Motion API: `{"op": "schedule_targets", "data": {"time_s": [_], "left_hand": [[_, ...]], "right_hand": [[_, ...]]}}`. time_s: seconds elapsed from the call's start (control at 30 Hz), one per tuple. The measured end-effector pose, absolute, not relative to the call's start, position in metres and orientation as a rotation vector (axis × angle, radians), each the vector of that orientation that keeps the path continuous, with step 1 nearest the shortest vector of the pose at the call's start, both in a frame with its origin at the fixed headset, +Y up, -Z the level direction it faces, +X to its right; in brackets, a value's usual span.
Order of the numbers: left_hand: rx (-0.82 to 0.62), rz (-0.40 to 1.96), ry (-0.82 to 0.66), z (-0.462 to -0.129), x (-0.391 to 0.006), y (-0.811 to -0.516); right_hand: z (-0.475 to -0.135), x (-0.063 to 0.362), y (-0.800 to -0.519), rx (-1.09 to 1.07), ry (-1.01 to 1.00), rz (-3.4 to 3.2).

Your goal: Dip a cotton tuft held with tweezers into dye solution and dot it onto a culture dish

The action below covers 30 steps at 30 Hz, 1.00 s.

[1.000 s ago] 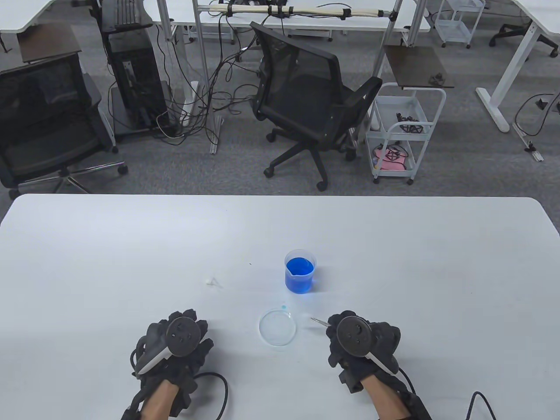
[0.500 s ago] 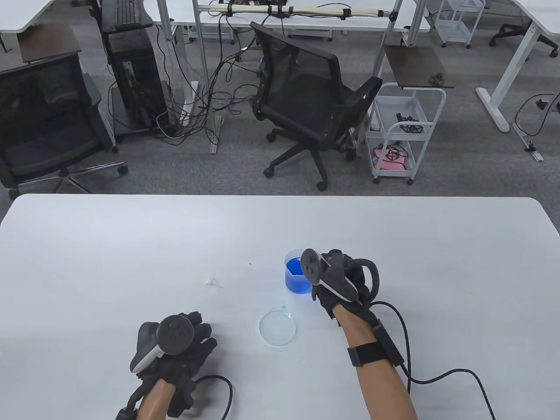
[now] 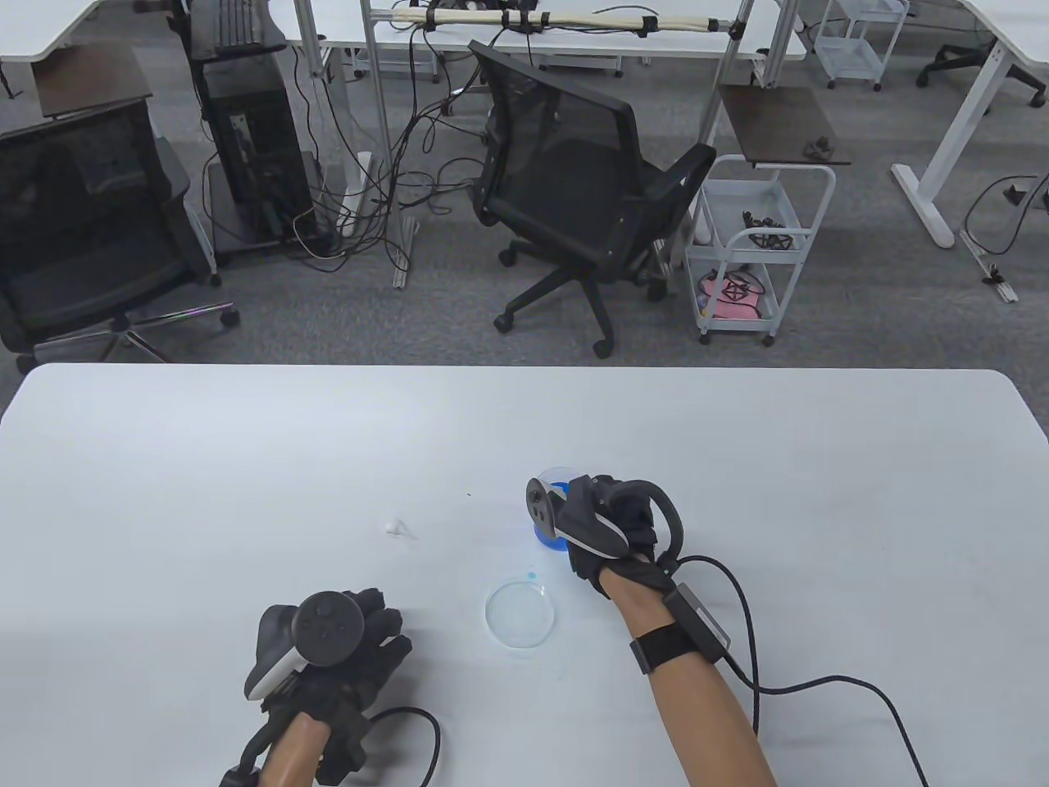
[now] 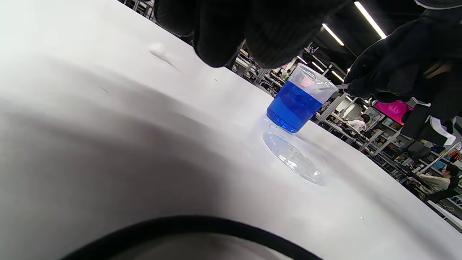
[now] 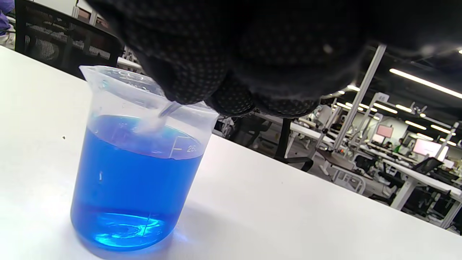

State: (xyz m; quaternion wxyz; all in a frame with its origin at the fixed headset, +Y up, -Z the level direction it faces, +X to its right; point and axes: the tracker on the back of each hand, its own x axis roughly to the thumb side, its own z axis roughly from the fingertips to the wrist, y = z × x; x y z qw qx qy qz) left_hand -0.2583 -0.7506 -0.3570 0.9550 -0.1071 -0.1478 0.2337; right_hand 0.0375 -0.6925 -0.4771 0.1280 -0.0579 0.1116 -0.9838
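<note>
The right hand pinches the tweezers, lowering the cotton tuft just below its fingers to the dye solution. The tuft looks white yet; the culture dish awaits dotting. The left hand rests flat and relaxed on the bench.

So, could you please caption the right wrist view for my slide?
Right hand lowers tweezers with cotton tuft into beaker of blue dye.
</note>
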Motion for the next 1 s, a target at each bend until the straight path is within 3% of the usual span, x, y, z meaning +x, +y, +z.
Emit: {"op": "schedule_targets", "data": {"time_s": [0.33,0.57,0.67,0.77,1.0], "left_hand": [[-0.237,0.524,-0.269,-0.359,-0.266,-0.757],[-0.24,0.538,-0.269,-0.359,-0.267,-0.757],[-0.245,0.535,-0.268,-0.359,-0.266,-0.757],[-0.253,0.523,-0.275,-0.359,-0.264,-0.757],[-0.264,0.509,-0.278,-0.359,-0.262,-0.759]], "right_hand": [[-0.462,0.051,-0.668,-0.107,0.519,-2.983],[-0.42,0.059,-0.646,-0.176,0.627,-3.07],[-0.397,0.056,-0.659,-0.253,0.619,-3.086],[-0.379,0.046,-0.69,-0.33,0.555,-3.095],[-0.37,0.025,-0.751,-0.424,0.371,-3.049]]}}
